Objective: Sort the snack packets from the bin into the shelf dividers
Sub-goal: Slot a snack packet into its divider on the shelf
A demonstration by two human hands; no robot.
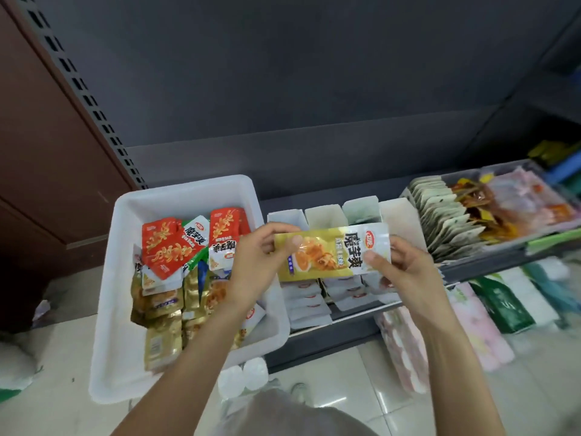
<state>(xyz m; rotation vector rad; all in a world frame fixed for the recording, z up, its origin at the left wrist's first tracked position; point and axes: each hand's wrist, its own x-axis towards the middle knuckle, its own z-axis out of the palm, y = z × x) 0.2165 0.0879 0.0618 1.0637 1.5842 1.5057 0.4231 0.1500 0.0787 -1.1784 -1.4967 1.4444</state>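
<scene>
Your left hand (251, 262) and right hand (405, 265) pinch 1 yellow packet (330, 256) flat, likely label-check; white dividers (327, 215) just beyond your fingers (375, 257).

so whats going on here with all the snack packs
A person is sorting snacks. Both hands, left hand and right hand, hold one gold packet by its ends, above the white shelf dividers. The white bin to the left holds a jumble of red and gold packets; some dividers already hold white packets.
</scene>
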